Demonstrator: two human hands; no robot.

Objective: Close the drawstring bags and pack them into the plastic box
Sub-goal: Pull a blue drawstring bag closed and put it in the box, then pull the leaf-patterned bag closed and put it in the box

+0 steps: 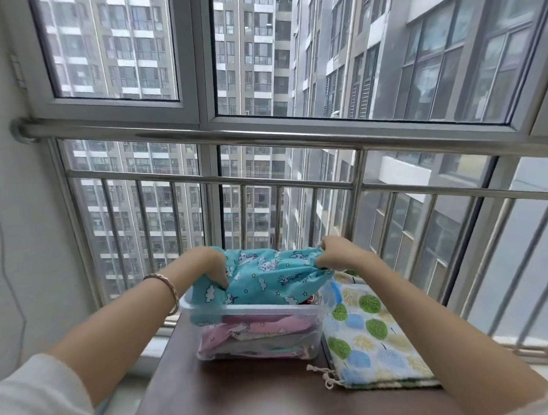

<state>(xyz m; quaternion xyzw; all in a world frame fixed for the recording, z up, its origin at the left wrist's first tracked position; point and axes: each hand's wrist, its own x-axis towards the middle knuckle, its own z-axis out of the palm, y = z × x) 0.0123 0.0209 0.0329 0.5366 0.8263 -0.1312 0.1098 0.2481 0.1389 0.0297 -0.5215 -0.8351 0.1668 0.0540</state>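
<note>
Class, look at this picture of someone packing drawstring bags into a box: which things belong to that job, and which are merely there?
Part of the job: turquoise bag, held by left hand and right hand; plastic box; pink bags inside it; tree-print bag waiting beside it.

Merely there: table, railing, window, bracelet.

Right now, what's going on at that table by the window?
A person is packing drawstring bags into a clear plastic box on a dark table. Both hands grip a turquoise cartoon-print bag over the box: left hand at one end, right hand at the other. Pink bags already lie inside. A tree-print bag lies beside the box, not yet packed.
</note>
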